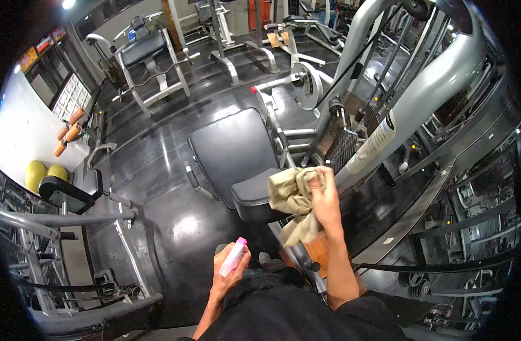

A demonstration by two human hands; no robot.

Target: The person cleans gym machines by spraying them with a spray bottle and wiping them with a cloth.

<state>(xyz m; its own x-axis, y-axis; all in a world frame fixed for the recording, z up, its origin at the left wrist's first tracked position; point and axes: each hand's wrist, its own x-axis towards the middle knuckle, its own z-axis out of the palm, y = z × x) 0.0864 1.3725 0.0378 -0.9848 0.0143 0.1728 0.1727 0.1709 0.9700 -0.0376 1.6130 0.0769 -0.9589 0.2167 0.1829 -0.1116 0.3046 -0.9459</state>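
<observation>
My left hand [227, 272] is closed around a small pale bottle [233, 259] with a pink top, held low in front of my body. In my right hand [327, 206] a crumpled khaki cloth [293, 196] is bunched up, part of it hanging down. The cloth overlaps the right end of a black padded cushion [254, 193] on a gym machine. Behind that cushion lies the machine's larger black seat pad [233, 149]. My right fingers are slightly blurred where they grip the fabric.
A thick silver machine frame [408, 102] with a weight stack [341, 151] rises at the right. At the left stand another machine [73, 219] and yellow-green exercise balls [35, 175]. A bench with a curl bar [158, 82] is farther back.
</observation>
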